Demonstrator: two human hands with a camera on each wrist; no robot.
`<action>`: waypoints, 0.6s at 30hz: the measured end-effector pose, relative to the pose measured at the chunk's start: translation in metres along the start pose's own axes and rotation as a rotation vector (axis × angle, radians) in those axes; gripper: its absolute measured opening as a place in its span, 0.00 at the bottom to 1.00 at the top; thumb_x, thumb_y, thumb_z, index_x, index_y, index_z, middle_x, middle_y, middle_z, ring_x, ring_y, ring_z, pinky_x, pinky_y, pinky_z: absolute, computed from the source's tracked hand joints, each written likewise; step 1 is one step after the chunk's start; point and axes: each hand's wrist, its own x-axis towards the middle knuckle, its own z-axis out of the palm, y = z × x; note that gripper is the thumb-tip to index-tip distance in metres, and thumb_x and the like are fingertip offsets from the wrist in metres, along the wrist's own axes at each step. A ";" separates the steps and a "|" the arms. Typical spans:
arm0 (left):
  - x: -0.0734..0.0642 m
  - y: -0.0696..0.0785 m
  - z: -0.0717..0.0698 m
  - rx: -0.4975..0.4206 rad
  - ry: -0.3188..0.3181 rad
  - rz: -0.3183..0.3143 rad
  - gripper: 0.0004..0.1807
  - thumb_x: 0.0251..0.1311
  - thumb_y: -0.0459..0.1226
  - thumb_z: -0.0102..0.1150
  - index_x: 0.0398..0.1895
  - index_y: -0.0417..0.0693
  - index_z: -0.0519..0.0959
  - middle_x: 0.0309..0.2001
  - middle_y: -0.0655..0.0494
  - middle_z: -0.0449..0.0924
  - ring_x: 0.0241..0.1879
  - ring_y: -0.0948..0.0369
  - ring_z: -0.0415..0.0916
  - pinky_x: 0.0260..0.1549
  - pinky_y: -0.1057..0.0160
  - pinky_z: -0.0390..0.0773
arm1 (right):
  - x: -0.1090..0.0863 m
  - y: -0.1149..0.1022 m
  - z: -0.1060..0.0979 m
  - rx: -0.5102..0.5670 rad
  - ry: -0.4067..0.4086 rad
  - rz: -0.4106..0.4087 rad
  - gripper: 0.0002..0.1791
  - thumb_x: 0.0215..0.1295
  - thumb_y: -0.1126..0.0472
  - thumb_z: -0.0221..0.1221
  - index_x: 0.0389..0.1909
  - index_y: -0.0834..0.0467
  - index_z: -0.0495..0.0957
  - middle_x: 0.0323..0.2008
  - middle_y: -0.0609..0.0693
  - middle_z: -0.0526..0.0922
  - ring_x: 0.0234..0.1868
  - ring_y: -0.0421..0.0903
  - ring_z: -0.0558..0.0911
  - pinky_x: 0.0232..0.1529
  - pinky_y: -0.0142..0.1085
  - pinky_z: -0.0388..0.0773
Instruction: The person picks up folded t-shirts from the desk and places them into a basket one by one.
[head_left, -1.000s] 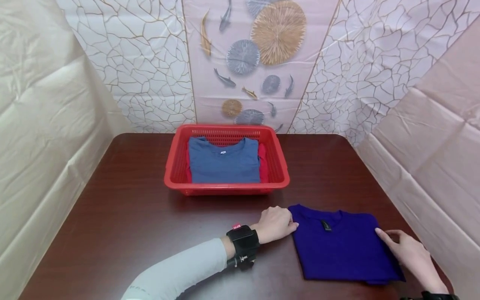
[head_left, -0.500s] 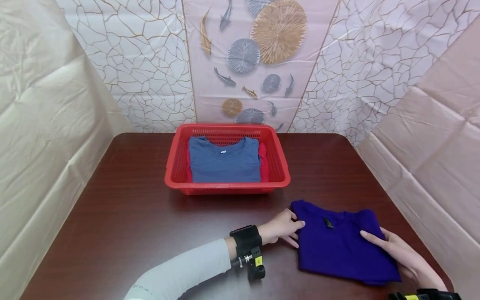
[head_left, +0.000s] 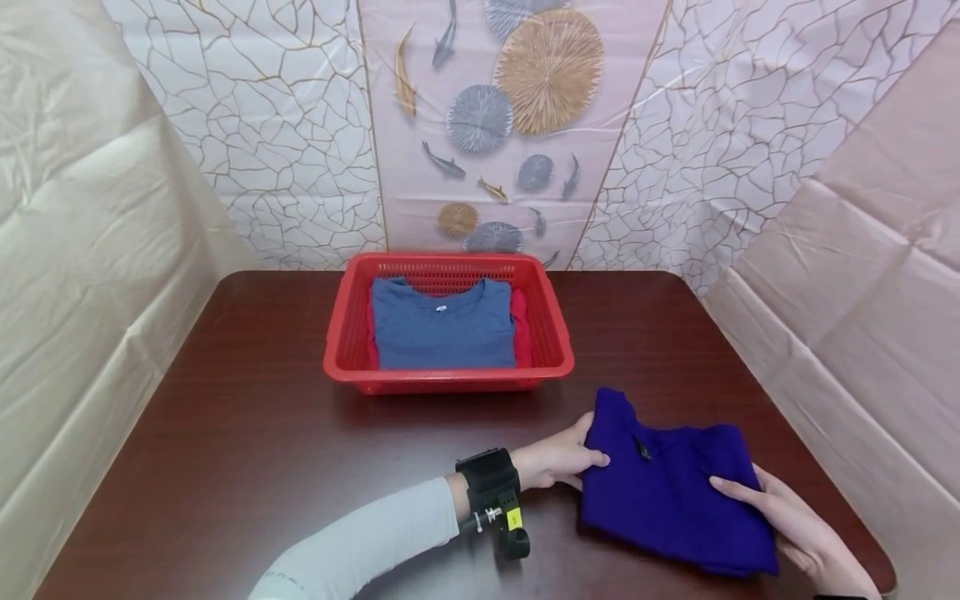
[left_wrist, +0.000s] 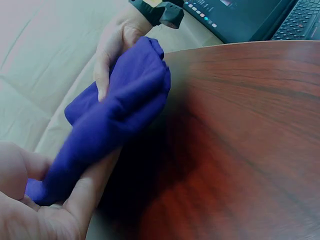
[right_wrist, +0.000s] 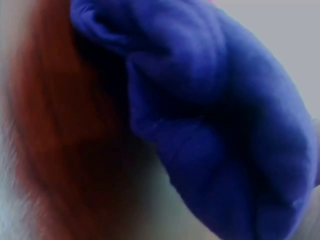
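Note:
A folded purple T-shirt (head_left: 675,492) with a dark neck label is held between both hands at the front right of the table. The left hand (head_left: 561,454) grips its left edge, thumb on top and fingers beneath. At the right edge, the right hand (head_left: 795,521) grips the cloth with its thumb over the top; its other fingers are mostly hidden behind. In the left wrist view the shirt (left_wrist: 117,105) hangs off the wooden surface, sagging in folds between the hands. Bunched purple folds fill much of the blurred right wrist view.
A red plastic basket (head_left: 450,379) stands at the back middle of the table (head_left: 247,433). Inside lies a folded blue-grey T-shirt (head_left: 446,333) over red cloth (head_left: 522,329). Fabric walls border the table; the left wrist view shows part of a laptop (left_wrist: 300,22).
Both hands have worked their fingers under the purple T-shirt's sides and gripped it. The shirt has lifted off the table, its left edge raised and its front edge tilted.

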 end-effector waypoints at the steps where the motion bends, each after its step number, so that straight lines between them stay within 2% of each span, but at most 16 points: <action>1: -0.001 0.004 -0.001 0.013 -0.007 0.015 0.40 0.57 0.29 0.52 0.70 0.62 0.49 0.49 0.44 0.75 0.38 0.53 0.78 0.38 0.42 0.79 | -0.002 -0.003 0.002 0.000 0.010 -0.006 0.16 0.73 0.61 0.40 0.56 0.41 0.56 0.48 0.46 0.82 0.51 0.54 0.76 0.47 0.47 0.79; 4: -0.004 0.019 -0.006 0.034 -0.036 0.054 0.38 0.58 0.29 0.51 0.69 0.63 0.51 0.48 0.47 0.75 0.38 0.55 0.78 0.37 0.44 0.80 | -0.007 -0.015 0.010 -0.009 0.052 -0.025 0.16 0.72 0.60 0.41 0.57 0.40 0.56 0.46 0.46 0.83 0.50 0.54 0.77 0.45 0.46 0.80; 10: -0.012 0.049 -0.019 0.031 -0.071 0.112 0.37 0.60 0.32 0.51 0.70 0.63 0.49 0.56 0.50 0.69 0.43 0.57 0.76 0.43 0.43 0.78 | -0.012 -0.040 0.023 0.005 0.116 -0.077 0.16 0.72 0.60 0.42 0.57 0.42 0.58 0.41 0.46 0.85 0.44 0.52 0.80 0.39 0.44 0.82; 18: -0.029 0.083 -0.045 0.049 -0.037 0.153 0.37 0.62 0.35 0.50 0.71 0.66 0.48 0.60 0.51 0.67 0.46 0.57 0.75 0.46 0.45 0.77 | 0.002 -0.080 0.046 0.024 0.180 -0.105 0.26 0.69 0.59 0.48 0.63 0.46 0.49 0.44 0.42 0.83 0.47 0.48 0.79 0.40 0.40 0.82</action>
